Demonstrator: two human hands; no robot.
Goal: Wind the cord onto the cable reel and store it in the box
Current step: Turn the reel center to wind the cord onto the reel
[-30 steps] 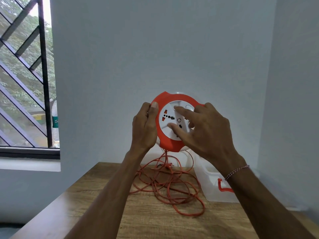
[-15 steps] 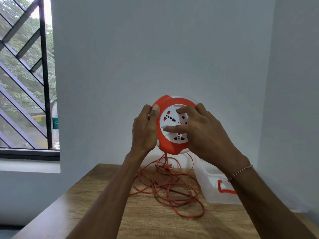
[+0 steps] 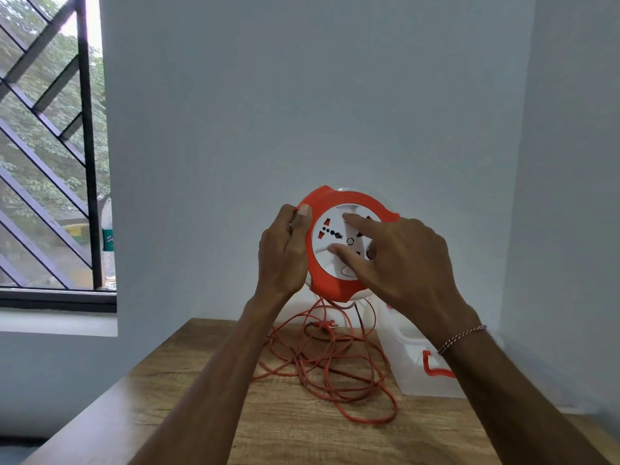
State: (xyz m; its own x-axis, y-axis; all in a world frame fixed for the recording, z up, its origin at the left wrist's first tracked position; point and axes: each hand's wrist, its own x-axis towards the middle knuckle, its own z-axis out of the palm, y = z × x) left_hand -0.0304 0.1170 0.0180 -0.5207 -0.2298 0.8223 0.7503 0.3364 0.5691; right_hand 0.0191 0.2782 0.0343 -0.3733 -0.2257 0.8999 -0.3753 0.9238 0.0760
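I hold the reel [image 3: 339,245] up in the air above the table [image 3: 302,414], face toward me, in front of the grey wall [image 3: 318,95].

My left hand [image 3: 283,253] is clamped on the reel's left edge: thumb lies on the orange rim, the other fingers wrap behind it, out of sight. My right hand [image 3: 402,263] lies across the right half of the white socket face, fingers spread rather than curled. Two fingertips [image 3: 347,217] press on the face, one near the top, one near the centre; the palm covers the reel's right side, so I cannot tell whether it grips anything behind. A thread bracelet [image 3: 461,337] sits on my right wrist.

The cord [image 3: 332,364] hangs from the bottom of the reel down to the table, where most of it lies in a loose tangle of orange loops, unwound. Its plug [image 3: 327,325] lies on the far side of the heap, near the wall.

The box [image 3: 412,364] is clear plastic with an orange latch [image 3: 434,365]; it stands on the table just right of the cord heap, partly behind my right forearm. The cord's nearest loops lie beside it; contact unclear. Whether it has a lid on I cannot tell.

A barred window [image 3: 53,162] is at far left, trees outside.
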